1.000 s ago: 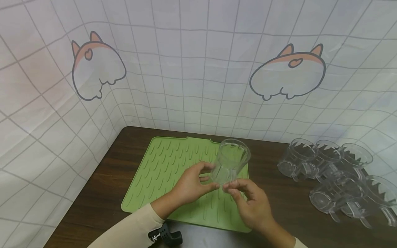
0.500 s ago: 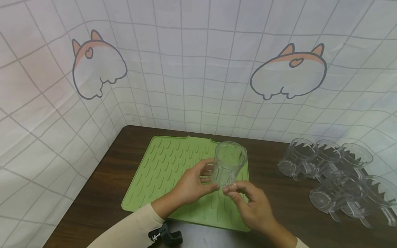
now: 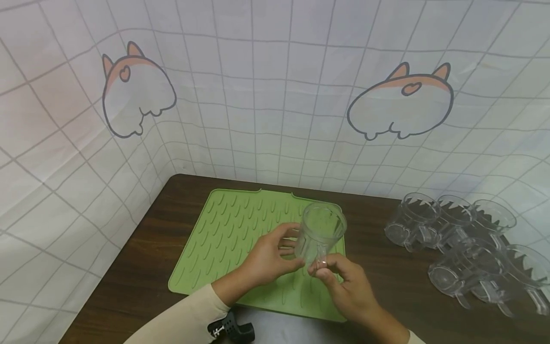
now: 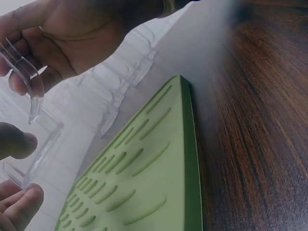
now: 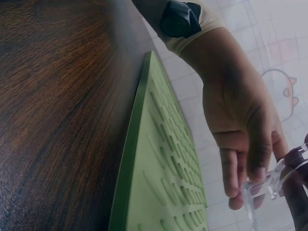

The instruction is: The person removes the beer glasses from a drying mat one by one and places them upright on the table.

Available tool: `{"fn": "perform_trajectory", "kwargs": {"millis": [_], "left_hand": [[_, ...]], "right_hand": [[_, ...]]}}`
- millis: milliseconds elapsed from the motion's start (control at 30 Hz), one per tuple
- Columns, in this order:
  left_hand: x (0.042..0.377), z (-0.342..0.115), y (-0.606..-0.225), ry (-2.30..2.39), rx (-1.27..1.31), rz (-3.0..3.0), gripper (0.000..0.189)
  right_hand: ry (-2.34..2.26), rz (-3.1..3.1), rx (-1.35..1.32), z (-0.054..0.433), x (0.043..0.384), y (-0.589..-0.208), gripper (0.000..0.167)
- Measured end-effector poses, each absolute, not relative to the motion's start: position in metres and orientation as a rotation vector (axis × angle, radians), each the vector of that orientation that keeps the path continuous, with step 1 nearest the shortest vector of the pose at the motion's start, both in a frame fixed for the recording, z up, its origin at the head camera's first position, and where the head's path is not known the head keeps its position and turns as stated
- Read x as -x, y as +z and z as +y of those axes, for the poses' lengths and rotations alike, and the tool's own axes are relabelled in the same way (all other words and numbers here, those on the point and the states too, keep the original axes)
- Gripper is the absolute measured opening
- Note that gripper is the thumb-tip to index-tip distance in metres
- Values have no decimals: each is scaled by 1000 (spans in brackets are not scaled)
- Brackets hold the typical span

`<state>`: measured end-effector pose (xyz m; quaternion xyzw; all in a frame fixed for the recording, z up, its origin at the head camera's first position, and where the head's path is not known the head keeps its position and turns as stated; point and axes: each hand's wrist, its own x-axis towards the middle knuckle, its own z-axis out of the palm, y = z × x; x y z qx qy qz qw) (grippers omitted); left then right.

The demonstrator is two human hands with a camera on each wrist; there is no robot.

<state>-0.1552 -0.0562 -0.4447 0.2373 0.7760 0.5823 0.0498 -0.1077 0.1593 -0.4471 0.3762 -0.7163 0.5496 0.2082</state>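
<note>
A clear mug [image 3: 323, 234] is held tilted over the right part of the green mat [image 3: 227, 248], its open rim facing up and away. My left hand [image 3: 267, 255] holds the lower body near the base, thumb on the near side and fingers on the far side. With thumb and fingers my right hand [image 3: 349, 286] pinches the mug's handle. In the left wrist view the curved handle [image 4: 33, 89] shows between the right hand's fingers. The right wrist view shows the left hand [image 5: 240, 110] with its thumb and fingertips at the mug's edge.
Several more clear mugs [image 3: 455, 263] stand close together on the dark wooden table [image 3: 386, 306] at the right. The mat has raised ridges and a rim. A white grid-patterned curtain [image 3: 266, 95] with cartoon drawings hangs behind and to the left.
The mug has come slightly lower and toward me, and its tilt has shifted a little in my hands. Both hands keep hold of it. The other mugs and the mat stay put.
</note>
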Motion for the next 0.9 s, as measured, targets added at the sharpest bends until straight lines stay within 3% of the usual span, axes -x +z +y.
{"fn": "perform_trajectory", "kwargs": {"millis": [100, 333, 733, 900], "left_hand": [[155, -56, -446, 1787, -712, 2361, 73], [155, -59, -446, 1812, -673, 2339, 68], [156, -66, -443, 1767, -711, 2316, 62], [156, -74, -444, 1737, -700, 2344, 58]], "right_hand": [[1528, -2021, -1011, 161, 107, -446, 4], [1480, -2089, -964, 166, 105, -443, 22], [1601, -1960, -993, 175, 106, -451, 13], [1734, -1864, -1031, 180, 107, -455, 19]]}}
